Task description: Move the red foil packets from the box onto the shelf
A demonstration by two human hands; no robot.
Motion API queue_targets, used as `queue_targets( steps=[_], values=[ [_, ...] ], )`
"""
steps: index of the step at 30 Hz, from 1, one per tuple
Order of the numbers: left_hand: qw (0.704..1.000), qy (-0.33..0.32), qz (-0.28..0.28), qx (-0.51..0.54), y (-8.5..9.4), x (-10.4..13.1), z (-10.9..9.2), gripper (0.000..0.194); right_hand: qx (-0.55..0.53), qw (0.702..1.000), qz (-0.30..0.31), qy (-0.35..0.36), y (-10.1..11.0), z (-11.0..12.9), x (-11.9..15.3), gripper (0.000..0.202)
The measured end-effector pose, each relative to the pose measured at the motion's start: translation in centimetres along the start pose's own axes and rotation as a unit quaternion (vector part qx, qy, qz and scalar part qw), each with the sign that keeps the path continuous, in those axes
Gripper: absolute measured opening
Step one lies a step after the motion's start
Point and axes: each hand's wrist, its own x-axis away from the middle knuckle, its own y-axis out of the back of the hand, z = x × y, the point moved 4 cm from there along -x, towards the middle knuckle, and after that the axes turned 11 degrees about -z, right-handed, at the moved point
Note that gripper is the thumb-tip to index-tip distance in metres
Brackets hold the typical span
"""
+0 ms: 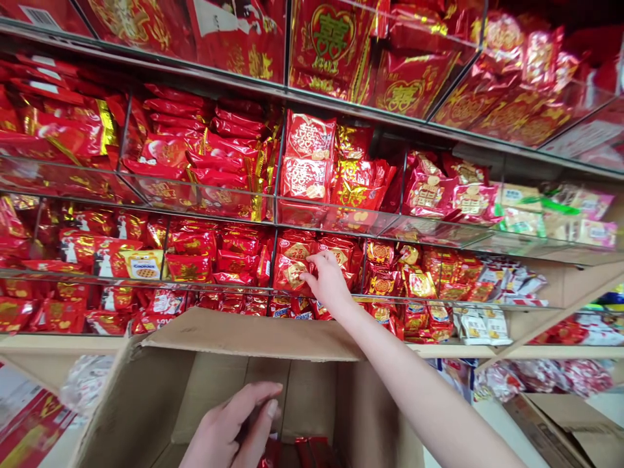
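Note:
My right hand (327, 281) reaches over the box to the middle shelf. Its thumb and fingers are closed at the right edge of a red packet (291, 268) with gold print, standing in a compartment behind a clear front strip. Another red packet (338, 250) stands just behind these fingers. My left hand (238, 422) hovers inside the open cardboard box (253, 335), its thumb and fingers loosely bent and apart, with nothing visible in it. Below it, red packets (314, 450) lie at the bottom of the box, partly cut off by the frame.
Shelves with clear dividers (277, 162) hold many red and gold packets. A yellow cookie packet (145, 264) stands at left; pale green packets (522, 221) are at right. A second cardboard box (565, 422) sits lower right. A clear bag (86, 383) is at lower left.

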Motion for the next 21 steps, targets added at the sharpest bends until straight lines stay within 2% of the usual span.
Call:
queue_targets(
  steps=[2,7,9,11,14,16,18,19,21],
  values=[
    [1.000,-0.018,-0.008,-0.001,0.6,-0.7,-0.4,0.016,-0.021,1.000,0.006,-0.010,0.2,0.0,0.1,0.012],
    [0.995,-0.060,-0.075,-0.030,1.6,-2.7,-0.9,0.016,-0.061,0.996,0.009,-0.058,1.2,0.2,0.5,0.008],
    [0.993,-0.049,-0.109,-0.027,1.9,-3.8,-0.9,0.022,-0.117,0.988,0.010,-0.097,2.1,0.6,1.0,0.004],
    [0.991,0.003,-0.133,0.006,2.2,-4.8,-0.8,0.033,-0.212,0.965,0.004,-0.155,3.3,1.3,1.8,0.007],
    [0.984,0.096,-0.132,0.075,2.2,-5.8,-0.8,0.043,-0.348,0.905,0.015,-0.246,4.5,2.8,3.8,0.015],
    [0.976,0.129,-0.137,0.111,2.0,-6.1,-1.0,0.036,-0.415,0.859,0.020,-0.298,4.7,3.9,5.5,0.024],
    [0.962,0.142,-0.170,0.158,1.8,-5.9,-1.3,0.025,-0.462,0.818,-0.008,-0.344,4.5,4.6,7.2,0.030],
    [0.953,0.147,-0.189,0.188,1.6,-5.7,-1.5,0.021,-0.468,0.807,-0.030,-0.358,4.3,4.8,8.0,0.029],
    [0.933,0.154,-0.214,0.246,0.9,-5.3,-1.8,0.019,-0.441,0.814,-0.080,-0.369,3.8,4.8,9.4,0.023]
  ],
)
